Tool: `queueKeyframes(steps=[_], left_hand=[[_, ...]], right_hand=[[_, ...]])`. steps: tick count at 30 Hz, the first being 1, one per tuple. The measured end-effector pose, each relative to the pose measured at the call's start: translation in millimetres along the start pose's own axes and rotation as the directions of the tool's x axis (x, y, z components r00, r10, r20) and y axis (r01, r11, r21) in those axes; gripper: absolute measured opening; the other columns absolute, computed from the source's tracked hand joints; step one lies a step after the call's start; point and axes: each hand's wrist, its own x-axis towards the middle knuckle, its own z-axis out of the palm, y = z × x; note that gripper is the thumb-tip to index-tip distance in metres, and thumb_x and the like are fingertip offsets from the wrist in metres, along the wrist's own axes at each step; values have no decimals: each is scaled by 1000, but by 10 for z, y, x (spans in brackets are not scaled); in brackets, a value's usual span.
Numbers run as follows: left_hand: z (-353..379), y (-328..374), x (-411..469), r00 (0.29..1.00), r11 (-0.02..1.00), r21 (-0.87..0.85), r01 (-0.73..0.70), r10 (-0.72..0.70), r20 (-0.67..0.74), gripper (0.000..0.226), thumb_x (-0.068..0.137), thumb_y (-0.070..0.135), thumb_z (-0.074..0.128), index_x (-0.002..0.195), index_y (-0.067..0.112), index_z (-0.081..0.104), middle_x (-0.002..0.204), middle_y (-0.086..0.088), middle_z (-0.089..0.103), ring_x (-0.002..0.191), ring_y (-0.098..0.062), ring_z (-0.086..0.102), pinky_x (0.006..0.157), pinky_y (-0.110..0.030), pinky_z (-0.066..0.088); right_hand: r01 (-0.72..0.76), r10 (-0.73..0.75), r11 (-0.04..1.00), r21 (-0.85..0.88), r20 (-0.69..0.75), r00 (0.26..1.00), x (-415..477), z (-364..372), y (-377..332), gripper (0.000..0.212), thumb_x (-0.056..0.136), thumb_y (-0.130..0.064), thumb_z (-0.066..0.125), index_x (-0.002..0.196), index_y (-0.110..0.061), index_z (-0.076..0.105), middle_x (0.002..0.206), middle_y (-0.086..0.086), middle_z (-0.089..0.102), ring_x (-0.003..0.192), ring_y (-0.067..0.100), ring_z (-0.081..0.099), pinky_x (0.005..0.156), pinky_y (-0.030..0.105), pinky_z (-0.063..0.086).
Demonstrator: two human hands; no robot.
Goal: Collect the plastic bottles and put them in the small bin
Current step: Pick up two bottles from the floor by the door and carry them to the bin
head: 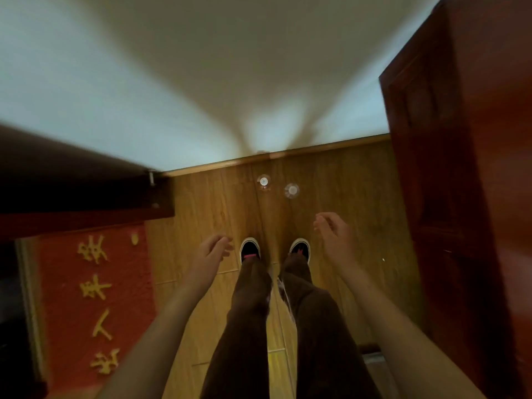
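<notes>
Two clear plastic bottles stand upright on the wooden floor near the wall, seen from straight above: one bottle on the left and a second bottle just to its right. My left hand hangs low beside my left shoe, fingers loosely curled and holding nothing. Higher up, my right hand reaches forward with its fingers apart, a short way short of the right bottle and empty. No bin is in view.
A dark red wooden door stands open along the right. A red doormat with gold characters lies on the left, below a dark wooden piece of furniture. The white wall and baseboard close off the far side.
</notes>
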Motion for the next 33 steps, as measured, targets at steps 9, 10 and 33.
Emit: queueKeyframes(steps=[9, 10, 33], left_hand=[[715, -1615, 3075, 996, 989, 122, -85, 81, 35, 51, 86, 29, 68, 133, 28, 48, 124, 4, 58, 110, -13, 58, 87, -31, 53], [810, -1764, 3375, 994, 983, 151, -107, 100, 53, 69, 82, 28, 73, 142, 24, 39, 132, 2, 53, 117, -15, 54, 94, -34, 51], [884, -1661, 3618, 884, 880, 75, -468, 468, 23, 80, 60, 49, 82, 129, 19, 53, 121, 12, 62, 111, -3, 60, 90, -26, 53]], right_hand=[[63, -55, 981, -181, 49, 997, 2470, 862, 2020, 48, 84, -23, 77, 126, -26, 54, 110, -18, 59, 101, -1, 59, 77, 13, 48], [66, -57, 986, -150, 61, 997, 2688, 963, 2211, 55, 81, -18, 79, 128, -28, 51, 112, -20, 57, 103, -2, 58, 78, 14, 49], [164, -166, 986, 42, 53, 985, 2704, 1205, 2033, 72, 65, -49, 83, 123, -12, 59, 113, 2, 69, 105, 13, 69, 92, 40, 58]])
